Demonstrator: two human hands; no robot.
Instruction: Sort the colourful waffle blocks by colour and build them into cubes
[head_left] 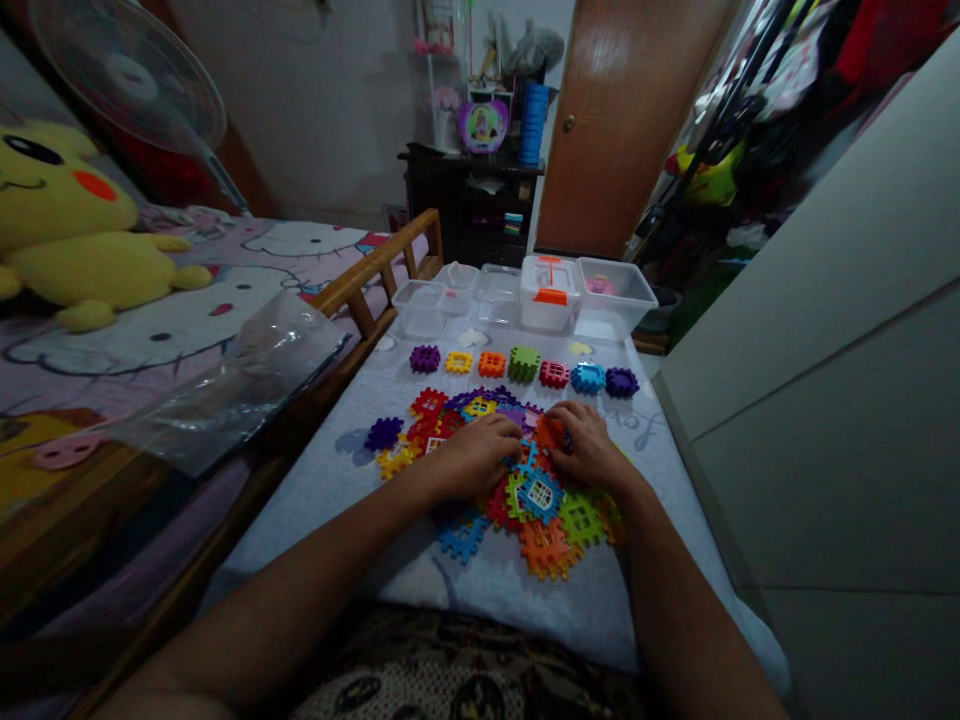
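A heap of colourful plastic interlocking building blocks with toothed edges lies on the cloth-covered table (315,540). My left hand (478,457) rests on the middle of the heap, fingers bent, its fingertips near a purple block (511,414); what they hold, if anything, is hidden. On the heap's right side, my right hand (589,447) curls its fingers around an orange block (550,432). Nearer to me are a blue block (541,494), a lime-green block (582,518), another orange block (544,543) and a loose blue block (463,538). A dark purple block (384,433) lies at the left.
Behind the heap stands a row of blocks sorted by colour, including a green stack (523,365). Clear plastic boxes (499,297) and a lidded box with orange clips (550,295) stand at the far end. A wooden bed rail (375,262) runs along the left; white cabinets (825,350) stand right.
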